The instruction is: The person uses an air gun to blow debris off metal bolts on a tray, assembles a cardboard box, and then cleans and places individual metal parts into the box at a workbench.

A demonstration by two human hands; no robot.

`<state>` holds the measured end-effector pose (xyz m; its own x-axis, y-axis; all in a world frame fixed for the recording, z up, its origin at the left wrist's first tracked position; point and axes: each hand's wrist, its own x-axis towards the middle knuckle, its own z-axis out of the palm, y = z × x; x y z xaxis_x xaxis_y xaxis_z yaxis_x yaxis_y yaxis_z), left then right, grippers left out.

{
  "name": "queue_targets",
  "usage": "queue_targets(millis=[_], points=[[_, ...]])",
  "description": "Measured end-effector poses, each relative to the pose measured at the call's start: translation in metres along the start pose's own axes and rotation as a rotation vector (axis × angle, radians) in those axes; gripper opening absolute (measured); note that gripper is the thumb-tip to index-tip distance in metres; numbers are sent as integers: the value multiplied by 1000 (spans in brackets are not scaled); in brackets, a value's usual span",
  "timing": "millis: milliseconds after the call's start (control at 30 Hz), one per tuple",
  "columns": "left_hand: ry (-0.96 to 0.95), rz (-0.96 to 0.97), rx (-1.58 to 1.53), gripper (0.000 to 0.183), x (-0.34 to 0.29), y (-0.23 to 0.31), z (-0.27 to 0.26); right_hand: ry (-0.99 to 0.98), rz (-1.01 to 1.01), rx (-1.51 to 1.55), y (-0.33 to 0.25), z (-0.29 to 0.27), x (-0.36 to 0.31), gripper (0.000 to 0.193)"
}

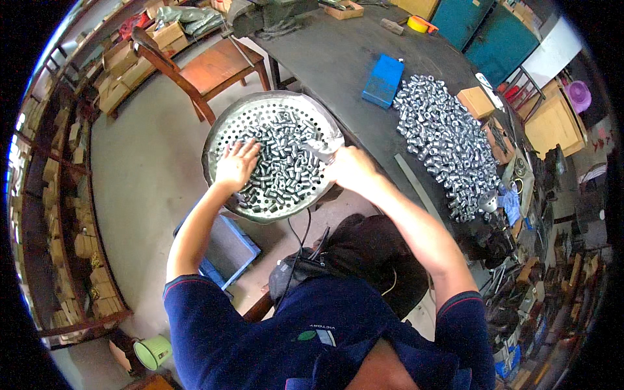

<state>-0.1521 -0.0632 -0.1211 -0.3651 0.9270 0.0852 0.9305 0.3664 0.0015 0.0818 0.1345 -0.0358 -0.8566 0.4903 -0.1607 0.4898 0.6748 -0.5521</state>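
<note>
A round perforated metal pan (pixel 221 140) is in front of me, beside the table's near edge. Many short silvery metal sleeves (pixel 286 159) lie loose across its bottom. My left hand (pixel 238 164) rests over the sleeves on the pan's left side, fingers spread and palm down. At the right rim, my right hand (pixel 344 168) is closed around a shiny silver piece (pixel 321 149) that looks like a scoop. Its far end reaches in over the sleeves. My fingers partly hide it, and I cannot tell whether they also grip the rim.
On the dark table (pixel 318 58) lies a big heap of similar metal sleeves (pixel 442 140), with a blue box (pixel 383 80) and a small cardboard box (pixel 476 102) beside it. A wooden chair (pixel 205 68) stands beyond the pan. A blue-edged tray (pixel 227 250) is below; loaded shelves line the left.
</note>
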Motion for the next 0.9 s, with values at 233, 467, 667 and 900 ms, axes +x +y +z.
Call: queue_targets(millis=[233,467,667,900], points=[[159,-209,-156,40,27,-27,19,-265,-53,19,-34,1,-21,31],[251,-180,-187,49,39,0,46,-7,-88,-61,-19,-27,9,29],[182,-237,-40,57,33,22,38,-333,148,64,-14,-28,-15,24],[171,20,-123,54,13,36,31,-394,170,263,4,-36,-32,23]])
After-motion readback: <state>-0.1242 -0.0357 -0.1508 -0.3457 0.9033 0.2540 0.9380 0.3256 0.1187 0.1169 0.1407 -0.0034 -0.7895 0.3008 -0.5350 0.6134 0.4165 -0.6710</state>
